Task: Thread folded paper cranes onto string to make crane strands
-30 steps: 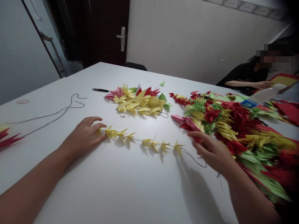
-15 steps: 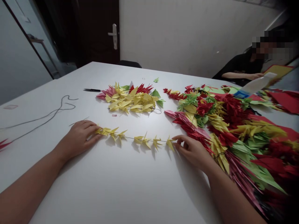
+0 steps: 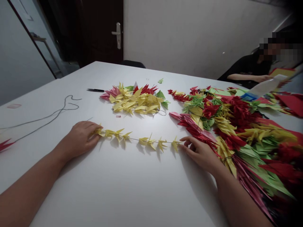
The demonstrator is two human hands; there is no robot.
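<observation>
A string of yellow folded paper cranes [image 3: 149, 143] stretches between my hands, just over the white table [image 3: 132, 189]. At its left end, my left hand [image 3: 82, 137] has its fingers closed around a yellow crane, partly hidden by them. My right hand [image 3: 199, 151] pinches the thread at the other end, beside the last yellow crane [image 3: 175, 144]. Several cranes are spaced along the dark thread, with a gap near the middle. Beyond them lies a pile of loose yellow cranes [image 3: 139, 102] with red, pink and green ones behind.
A large heap of colourful folded paper [image 3: 236, 126] covers the right side. A black pen-like tool [image 3: 95, 90] lies near the pile. Dark cord [image 3: 59, 110] runs across the left. A clear bottle [image 3: 262, 88] is held or lies by a person [image 3: 248, 67] at far right.
The whole view has shifted slightly, so things sit a little further right. Both hands keep their hold at the ends of the yellow crane string.
</observation>
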